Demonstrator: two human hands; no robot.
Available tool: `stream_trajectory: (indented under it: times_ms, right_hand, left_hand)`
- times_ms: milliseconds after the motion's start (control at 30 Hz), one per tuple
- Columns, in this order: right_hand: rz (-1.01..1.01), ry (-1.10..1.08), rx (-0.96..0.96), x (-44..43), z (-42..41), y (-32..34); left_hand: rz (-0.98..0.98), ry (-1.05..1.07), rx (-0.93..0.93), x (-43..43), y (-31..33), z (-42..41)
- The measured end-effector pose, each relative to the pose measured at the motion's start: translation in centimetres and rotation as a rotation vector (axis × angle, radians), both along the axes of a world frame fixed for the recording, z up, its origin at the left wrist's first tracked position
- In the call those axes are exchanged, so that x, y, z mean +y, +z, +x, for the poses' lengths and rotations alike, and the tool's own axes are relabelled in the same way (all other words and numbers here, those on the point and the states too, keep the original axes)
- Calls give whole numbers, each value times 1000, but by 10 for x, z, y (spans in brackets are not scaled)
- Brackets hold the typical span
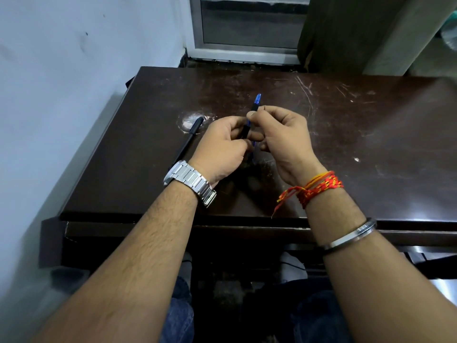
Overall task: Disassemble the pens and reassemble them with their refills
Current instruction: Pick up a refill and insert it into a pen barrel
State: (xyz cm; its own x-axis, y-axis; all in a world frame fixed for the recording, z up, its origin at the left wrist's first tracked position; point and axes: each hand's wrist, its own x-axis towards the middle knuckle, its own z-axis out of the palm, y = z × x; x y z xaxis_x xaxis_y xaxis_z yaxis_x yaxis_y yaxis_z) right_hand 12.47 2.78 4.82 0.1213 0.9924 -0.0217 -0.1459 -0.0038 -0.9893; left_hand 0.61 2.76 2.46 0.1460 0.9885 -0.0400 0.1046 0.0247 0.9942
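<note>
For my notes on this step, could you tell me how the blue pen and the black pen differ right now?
The blue pen is held in the air by both the left hand and the right hand; the black pen lies untouched on the table. The blue pen is translucent blue with a dark grip section; the black pen is black all over. The hands hide the blue pen's middle, and the left wrist covers the black pen's near end. Both are slim and point away from the person.

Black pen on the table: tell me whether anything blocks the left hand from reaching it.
Nothing visible does. The black pen lies flat on the table, just left of the left hand, with only bare tabletop between them. But that hand and the right hand are both gripping the blue pen, so it must be released first.
</note>
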Motion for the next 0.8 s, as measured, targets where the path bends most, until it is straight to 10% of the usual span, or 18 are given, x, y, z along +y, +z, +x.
stream_trajectory:
  times_ms: [800]
  right_hand:
    - [40, -92, 61, 4, 2, -7]
  left_hand:
    - [16, 31, 12, -3, 3, 2]
